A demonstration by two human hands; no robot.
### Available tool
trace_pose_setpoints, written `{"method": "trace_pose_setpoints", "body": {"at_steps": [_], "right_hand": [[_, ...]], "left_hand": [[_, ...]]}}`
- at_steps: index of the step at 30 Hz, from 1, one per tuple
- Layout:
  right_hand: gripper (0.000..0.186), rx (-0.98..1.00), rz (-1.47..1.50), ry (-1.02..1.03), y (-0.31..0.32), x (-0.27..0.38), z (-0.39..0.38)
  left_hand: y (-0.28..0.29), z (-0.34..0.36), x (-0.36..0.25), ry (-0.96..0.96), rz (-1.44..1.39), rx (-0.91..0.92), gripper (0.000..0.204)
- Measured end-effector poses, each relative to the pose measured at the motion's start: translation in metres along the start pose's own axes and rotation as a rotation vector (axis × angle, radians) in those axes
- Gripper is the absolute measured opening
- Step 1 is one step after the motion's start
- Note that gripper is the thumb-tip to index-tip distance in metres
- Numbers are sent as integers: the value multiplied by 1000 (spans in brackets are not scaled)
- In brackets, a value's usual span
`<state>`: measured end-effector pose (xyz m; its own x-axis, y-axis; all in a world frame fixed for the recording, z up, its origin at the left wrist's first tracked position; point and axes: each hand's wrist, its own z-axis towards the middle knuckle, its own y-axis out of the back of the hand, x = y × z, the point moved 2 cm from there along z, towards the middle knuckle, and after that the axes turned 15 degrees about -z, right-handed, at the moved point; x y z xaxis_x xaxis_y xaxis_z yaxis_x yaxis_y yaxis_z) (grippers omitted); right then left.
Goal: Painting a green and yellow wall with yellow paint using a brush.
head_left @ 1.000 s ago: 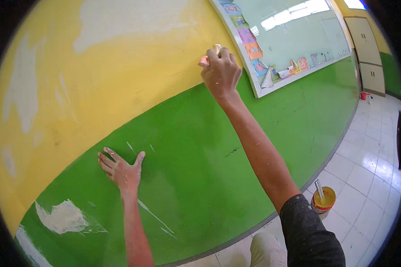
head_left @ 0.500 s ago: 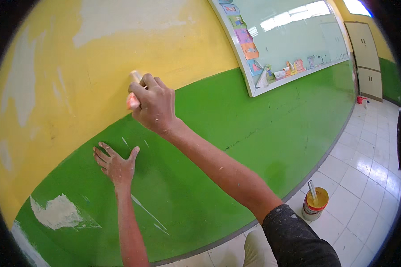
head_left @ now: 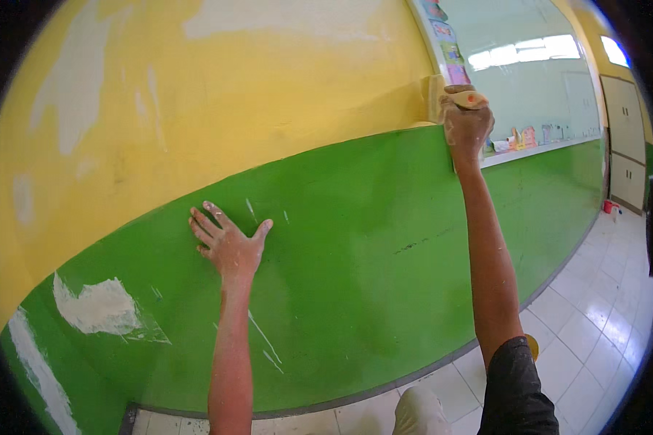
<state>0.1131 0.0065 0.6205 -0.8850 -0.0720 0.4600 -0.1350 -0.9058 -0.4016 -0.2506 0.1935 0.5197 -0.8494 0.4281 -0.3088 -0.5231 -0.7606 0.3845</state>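
High on the right, my right hand (head_left: 468, 134) is wrapped round a paintbrush (head_left: 472, 100) with a pale handle and an orange mark on it. Its bristles, blurred by motion, lie at the yellow upper wall (head_left: 290, 80) right beside the frame of a whiteboard (head_left: 530, 90), just above the line where the yellow meets the green. My left hand (head_left: 233, 243) rests on the green lower wall (head_left: 363, 254), a little under that line, fingers spread and holding nothing. Paint flecks show on its skin.
A whitish patch (head_left: 98, 308) marks the green wall at the left. Behind my right arm a yellow-rimmed paint bucket (head_left: 533, 347) is mostly hidden on the tiled floor (head_left: 573, 326). A pale cabinet (head_left: 625, 134) stands far right. Paper decorations (head_left: 524, 137) line the whiteboard.
My right hand has swept the paintbrush rightward along the yellow wall, up to the whiteboard frame. The view has shifted; my left hand still lies spread on the green wall.
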Motion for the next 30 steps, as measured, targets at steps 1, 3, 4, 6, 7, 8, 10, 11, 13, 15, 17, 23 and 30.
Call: {"method": "trace_pose_setpoints", "body": {"at_steps": [1,3,4,6,7,8,10,11,13,15,17,23,30], "right_hand": [[15,-165,-116,194,0,7,-5],[8,-135,-219,302,-18,41,-30],[5,-104,-251,368,-31,64,-49],[4,-66,-268,509,-58,111,-94],[8,16,-175,524,-69,135,-119],[9,35,-80,564,-75,168,-144],[11,141,48,590,-80,217,-176],[12,245,89,597,-81,237,-186],[11,239,220,559,-74,278,-190],[13,236,352,510,-69,285,-186],[10,334,668,256,-75,263,-164],[18,454,925,-93,-91,86,-65],[15,129,548,7,-28,-11,17]], "left_hand": [[-4,-2,-5,-32,-14,-30,121],[-4,-2,-4,-27,-18,-32,122],[-2,-2,-3,-31,-22,-31,123],[1,-4,-6,-29,-31,-30,122],[1,-4,-7,-30,-41,-29,121],[2,-2,-3,-22,-31,-35,121],[-4,-5,-8,-29,-29,-21,119],[-9,-5,-7,-31,-31,-17,119],[-9,-1,6,-77,67,-42,119],[-7,0,9,-64,73,-33,119],[-5,0,5,-43,68,-24,119],[-4,-1,4,-38,-32,-90,123],[6,1,0,29,-39,69,123]]}}
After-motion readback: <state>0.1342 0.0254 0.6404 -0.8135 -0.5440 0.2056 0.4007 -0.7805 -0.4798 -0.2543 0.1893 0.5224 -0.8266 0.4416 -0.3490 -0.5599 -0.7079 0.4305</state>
